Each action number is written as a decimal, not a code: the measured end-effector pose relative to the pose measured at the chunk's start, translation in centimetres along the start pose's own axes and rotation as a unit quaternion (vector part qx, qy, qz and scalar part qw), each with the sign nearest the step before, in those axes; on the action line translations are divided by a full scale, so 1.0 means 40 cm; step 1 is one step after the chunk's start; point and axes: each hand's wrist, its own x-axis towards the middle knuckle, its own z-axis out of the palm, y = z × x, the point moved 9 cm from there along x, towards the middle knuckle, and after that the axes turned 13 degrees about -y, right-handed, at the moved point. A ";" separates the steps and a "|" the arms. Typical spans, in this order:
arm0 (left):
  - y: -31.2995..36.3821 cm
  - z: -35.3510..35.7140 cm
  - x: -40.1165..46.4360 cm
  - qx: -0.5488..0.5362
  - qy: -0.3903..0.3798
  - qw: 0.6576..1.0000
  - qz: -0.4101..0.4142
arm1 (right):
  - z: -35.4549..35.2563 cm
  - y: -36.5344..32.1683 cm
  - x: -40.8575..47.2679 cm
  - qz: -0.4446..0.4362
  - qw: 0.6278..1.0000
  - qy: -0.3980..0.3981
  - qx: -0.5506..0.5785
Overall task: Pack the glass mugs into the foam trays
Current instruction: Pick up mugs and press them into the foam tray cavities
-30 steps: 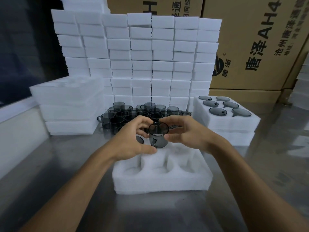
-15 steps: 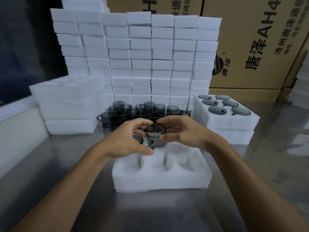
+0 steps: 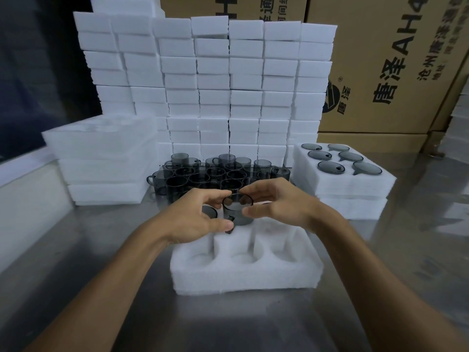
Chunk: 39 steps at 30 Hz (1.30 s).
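left hand (image 3: pixel 200 219): centre frame, fingers curled round the rim and side of the held mug (image 3: pixel 238 209), thumb low by its handle.
right hand (image 3: pixel 274 203): just right of it, fingertips pinching the same mug's rim, thumb on its side.
held mug: smoky glass, upright, over the back row of the foam tray (image 3: pixel 253 275); seated or not, cannot tell.
foam tray: white, lower centre on the steel surface (image 3: pixel 76 262); front pockets empty; one dark mug (image 3: pixel 209 211) in back left pocket.
loose mugs (image 3: pixel 215 174): clustered behind the hands.
filled tray (image 3: pixel 355 184): centre right, six mugs sunk in.
foam stacks (image 3: pixel 215 85): upper centre and left.
cartons (image 3: pixel 393 59): upper right.
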 end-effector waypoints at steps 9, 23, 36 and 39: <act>0.005 0.009 0.017 0.120 -0.002 0.993 -0.007 | 0.006 0.033 0.014 0.048 0.994 -0.016 -0.099; 0.022 -0.094 -0.025 0.095 0.219 0.970 0.047 | 0.008 0.047 0.018 0.090 0.989 0.012 -0.121; -0.161 -0.141 -0.040 0.183 0.212 0.955 -0.099 | 0.011 0.043 0.025 0.052 0.994 -0.014 -0.095; -0.164 -0.139 -0.044 0.184 0.218 0.953 -0.101 | 0.009 0.042 0.026 0.051 0.994 -0.012 -0.096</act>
